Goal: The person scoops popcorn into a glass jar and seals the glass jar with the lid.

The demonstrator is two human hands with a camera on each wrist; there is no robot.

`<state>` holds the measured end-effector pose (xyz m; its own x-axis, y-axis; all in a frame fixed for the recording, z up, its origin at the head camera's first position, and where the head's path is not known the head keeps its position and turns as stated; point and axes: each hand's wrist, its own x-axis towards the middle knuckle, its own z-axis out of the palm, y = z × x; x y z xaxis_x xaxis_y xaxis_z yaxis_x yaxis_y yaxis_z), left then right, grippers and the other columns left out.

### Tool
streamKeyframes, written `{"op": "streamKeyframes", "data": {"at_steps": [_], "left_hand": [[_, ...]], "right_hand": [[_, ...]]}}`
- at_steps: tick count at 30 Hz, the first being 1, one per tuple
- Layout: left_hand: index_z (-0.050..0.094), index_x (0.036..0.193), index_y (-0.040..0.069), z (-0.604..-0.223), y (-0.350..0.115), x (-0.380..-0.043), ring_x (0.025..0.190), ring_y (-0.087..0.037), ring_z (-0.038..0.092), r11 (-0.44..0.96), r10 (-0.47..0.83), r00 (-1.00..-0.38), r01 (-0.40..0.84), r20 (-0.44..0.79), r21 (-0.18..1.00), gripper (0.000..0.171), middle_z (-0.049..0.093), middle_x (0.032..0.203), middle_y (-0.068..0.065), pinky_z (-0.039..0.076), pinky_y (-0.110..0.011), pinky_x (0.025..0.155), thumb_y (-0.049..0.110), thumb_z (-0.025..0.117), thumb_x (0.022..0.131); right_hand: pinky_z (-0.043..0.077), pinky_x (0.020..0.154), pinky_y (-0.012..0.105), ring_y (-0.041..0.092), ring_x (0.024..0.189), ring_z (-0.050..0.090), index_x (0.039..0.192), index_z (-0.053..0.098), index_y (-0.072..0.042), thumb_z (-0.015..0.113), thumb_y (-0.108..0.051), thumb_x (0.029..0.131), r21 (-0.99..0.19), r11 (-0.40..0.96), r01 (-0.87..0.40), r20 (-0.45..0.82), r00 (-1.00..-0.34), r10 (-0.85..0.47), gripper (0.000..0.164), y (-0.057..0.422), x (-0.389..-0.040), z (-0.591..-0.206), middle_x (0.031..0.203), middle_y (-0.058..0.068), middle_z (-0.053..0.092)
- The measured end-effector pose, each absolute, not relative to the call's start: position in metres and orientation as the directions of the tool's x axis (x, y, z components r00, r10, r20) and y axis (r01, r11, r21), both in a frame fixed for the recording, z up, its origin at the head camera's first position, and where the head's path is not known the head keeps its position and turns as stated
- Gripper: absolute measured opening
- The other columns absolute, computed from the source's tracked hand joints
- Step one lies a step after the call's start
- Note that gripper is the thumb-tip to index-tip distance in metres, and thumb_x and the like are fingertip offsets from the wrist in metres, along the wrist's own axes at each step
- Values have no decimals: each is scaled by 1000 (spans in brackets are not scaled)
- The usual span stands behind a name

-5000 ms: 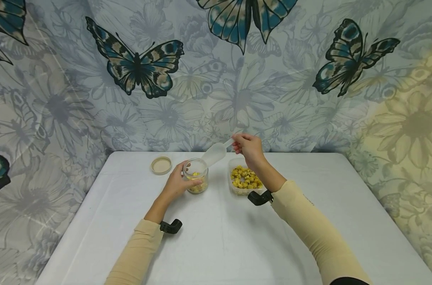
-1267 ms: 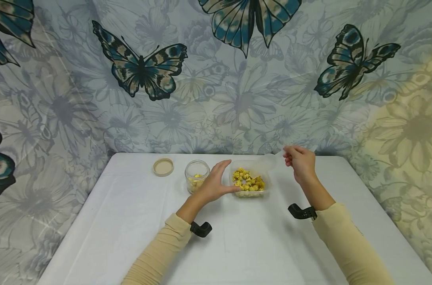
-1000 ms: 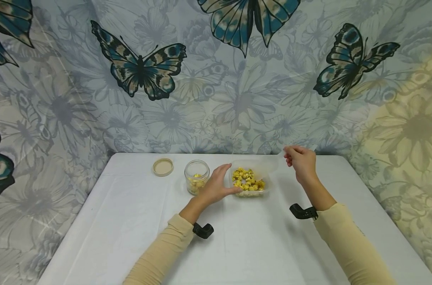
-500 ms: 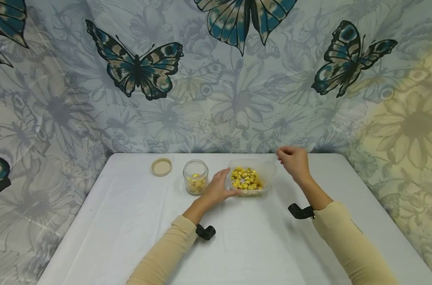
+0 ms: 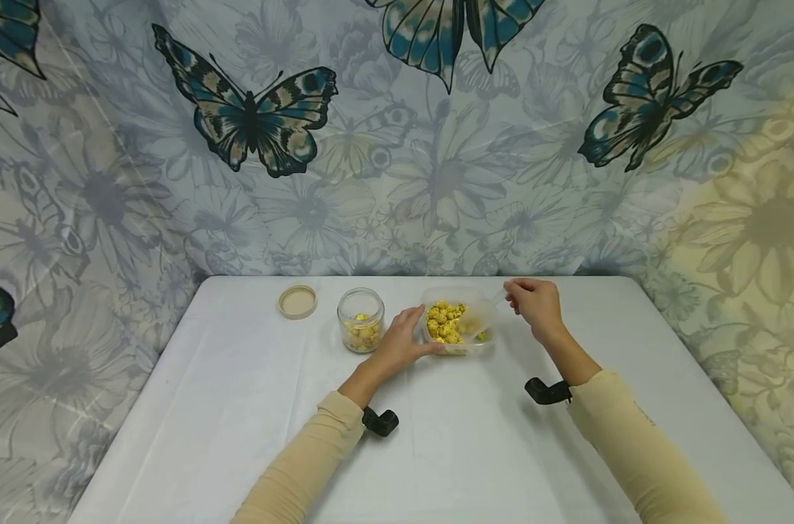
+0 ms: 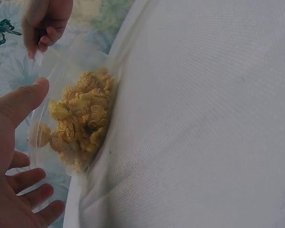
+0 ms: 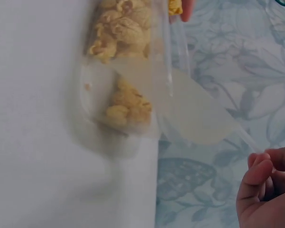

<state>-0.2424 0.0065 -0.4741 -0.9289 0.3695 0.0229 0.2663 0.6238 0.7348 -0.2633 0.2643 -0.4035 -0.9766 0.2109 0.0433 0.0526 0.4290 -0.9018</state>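
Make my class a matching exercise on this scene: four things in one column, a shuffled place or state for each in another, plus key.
1. Round lid
2. Glass jar
3. Scoop
4. Left hand

A. At the plastic box's left side
B. Lies on the table, left of the jar
C. In the right hand, reaching into the box
D. Stands uncovered, partly filled with popcorn

Pairs: 1-B, 2-D, 3-C, 4-A

White on the table (image 5: 449,451); near its far edge, yellow on popcorn (image 5: 445,322), milky white on the scoop (image 7: 199,114); toward the far left corner, pale gold on the lid (image 5: 298,303). Beyond, on the backdrop (image 5: 370,196), teal and black in butterflies (image 5: 249,120), grey-blue in flowers (image 5: 447,182).
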Motion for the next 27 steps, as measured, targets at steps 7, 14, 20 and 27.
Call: {"op": "streamKeyframes", "data": {"at_steps": [7,14,20,27], "left_hand": [[30,154,10,-474,6,-242,143,-33,34,628,376,-926,271,21,730,92,36,154,-14,35,-48,115,46,75,82],[31,154,11,-473,7,-243,142,-32,35,640,365,-931,262,14,722,92,37,153,-13,35,-46,115,48,75,82],[31,153,10,-472,7,-244,141,-33,36,650,363,-932,266,18,712,91,38,152,-14,35,-46,115,48,75,82],[32,153,9,-472,7,-244,141,-33,36,650,362,-932,268,20,711,91,39,152,-14,35,-46,115,47,75,82]], "right_hand": [[49,56,17,2,60,55,114,65,12,57,-18,99,-888,459,38,31,-989,143,34,270,-269,-400,64,-14,59],[48,54,14,-1,58,53,118,61,14,55,-13,99,-924,364,113,-67,-988,136,34,271,-273,-408,62,-14,59],[49,55,13,0,60,54,124,55,16,55,-13,99,-955,238,176,-153,-982,112,38,273,-269,-419,66,-12,61],[51,55,13,-1,58,56,126,53,16,54,-11,99,-969,113,221,-199,-964,175,38,267,-260,-433,66,-11,62]]}}
